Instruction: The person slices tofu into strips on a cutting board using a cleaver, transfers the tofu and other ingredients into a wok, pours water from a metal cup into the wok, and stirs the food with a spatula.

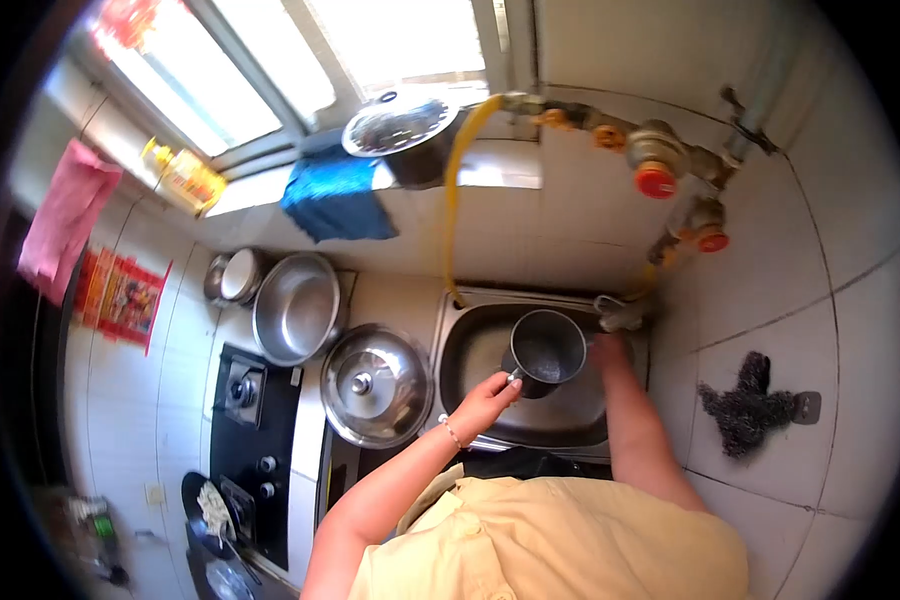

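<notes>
My left hand point(492, 397) is closed around the short handle of a dark metal pot point(550, 347). The pot hangs over the stainless steel sink point(470, 350), its open top facing up toward me; its inside looks grey, and I cannot make out any contents. At the sink's right rim, my right hand point(607, 350) is close to a pale faucet point(622, 314). The fingers of that hand are blurred and partly lost behind the wrist, so whether they touch the faucet cannot be made out.
Left of the sink lie a steel lid point(395, 375) and a steel basin point(295, 310). Farther left is a black gas stove point(255, 445) with a wok point(195, 500). A yellow hose point(452, 190) drops behind the sink. Red-knobbed valves point(655, 180) jut from the wall.
</notes>
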The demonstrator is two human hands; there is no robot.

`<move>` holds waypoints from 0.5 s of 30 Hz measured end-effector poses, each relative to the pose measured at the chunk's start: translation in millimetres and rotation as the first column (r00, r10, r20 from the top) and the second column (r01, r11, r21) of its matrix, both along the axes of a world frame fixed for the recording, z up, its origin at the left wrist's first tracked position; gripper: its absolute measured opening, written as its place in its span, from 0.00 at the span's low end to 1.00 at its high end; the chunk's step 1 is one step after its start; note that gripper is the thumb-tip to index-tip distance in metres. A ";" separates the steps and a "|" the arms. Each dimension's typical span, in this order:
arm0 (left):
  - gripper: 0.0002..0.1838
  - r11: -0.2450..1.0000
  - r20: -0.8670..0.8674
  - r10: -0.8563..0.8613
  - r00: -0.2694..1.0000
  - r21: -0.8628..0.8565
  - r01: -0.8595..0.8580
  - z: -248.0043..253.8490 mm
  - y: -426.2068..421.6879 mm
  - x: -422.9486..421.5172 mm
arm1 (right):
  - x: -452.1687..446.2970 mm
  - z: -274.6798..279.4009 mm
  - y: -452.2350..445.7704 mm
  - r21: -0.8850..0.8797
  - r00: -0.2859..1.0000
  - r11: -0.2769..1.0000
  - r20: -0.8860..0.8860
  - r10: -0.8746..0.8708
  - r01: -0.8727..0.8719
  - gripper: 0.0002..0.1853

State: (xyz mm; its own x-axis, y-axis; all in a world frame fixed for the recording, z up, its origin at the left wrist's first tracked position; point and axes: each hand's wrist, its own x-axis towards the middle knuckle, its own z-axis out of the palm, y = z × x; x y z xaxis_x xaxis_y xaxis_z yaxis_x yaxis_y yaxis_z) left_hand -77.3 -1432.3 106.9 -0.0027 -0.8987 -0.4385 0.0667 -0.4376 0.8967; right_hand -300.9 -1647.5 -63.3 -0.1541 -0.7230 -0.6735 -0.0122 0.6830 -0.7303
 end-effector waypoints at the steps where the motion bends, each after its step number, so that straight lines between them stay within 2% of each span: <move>1: 0.13 0.999 -0.025 0.036 0.999 -0.009 -0.036 8.6 10.9 6.5 | -2.6 4.2 -0.1 0.046 1.000 0.999 -0.004 -0.022 0.022 0.23; 2: 0.12 0.997 -0.068 0.081 0.994 0.007 -0.081 11.8 28.8 18.3 | -5.8 13.0 6.5 0.078 0.999 0.996 -0.004 -0.034 0.035 0.24; 4: 0.12 0.979 -0.106 0.206 0.973 0.024 -0.204 24.2 66.3 44.3 | -26.9 -33.7 -0.2 0.045 0.997 0.999 0.078 0.011 -0.014 0.31; 5: 0.11 0.972 -0.120 0.232 0.965 0.000 -0.233 28.8 87.2 55.7 | -47.9 -62.8 2.3 0.032 0.991 0.997 0.124 0.059 -0.063 0.35; 6: 0.11 0.896 -0.088 0.441 0.893 -0.018 -0.444 43.7 146.9 84.4 | -26.0 -89.2 5.8 0.050 0.965 0.981 0.194 0.175 -0.187 0.38; 8: 0.11 0.822 -0.096 0.549 0.830 -0.121 -0.557 55.3 209.6 110.0 | -71.9 -136.3 19.8 0.102 0.930 0.944 0.233 0.285 -0.315 0.45; 9: 0.10 0.754 -0.058 0.634 0.771 -0.176 -0.633 65.6 245.8 123.1 | -104.9 -208.7 6.7 0.017 0.869 0.912 0.311 0.384 -0.410 0.47; 10: 0.10 0.689 0.043 0.718 0.695 -0.188 -0.700 74.5 278.5 135.3 | -99.4 -129.0 51.0 0.094 0.899 0.899 0.146 0.413 -0.428 0.46; 11: 0.10 0.609 0.101 0.791 0.604 -0.239 -0.757 83.6 305.1 142.6 | -120.0 -140.1 59.4 0.126 0.888 0.888 0.199 0.414 -0.442 0.46; 12: 0.10 0.524 0.154 0.851 0.502 -0.292 -0.800 96.6 345.9 157.7 | -101.9 -122.8 72.8 0.138 0.847 0.836 0.073 0.526 -0.531 0.46; 14: 0.12 0.336 0.252 0.932 0.260 -0.337 -0.880 109.6 454.6 208.1 | -49.4 -97.4 110.9 0.149 0.766 0.765 -0.068 0.640 -0.626 0.45; 15: 0.13 0.338 0.410 0.896 0.170 -0.383 -0.860 101.6 496.6 224.6 | -36.5 -100.1 114.0 0.170 0.814 0.808 -0.048 0.579 -0.564 0.43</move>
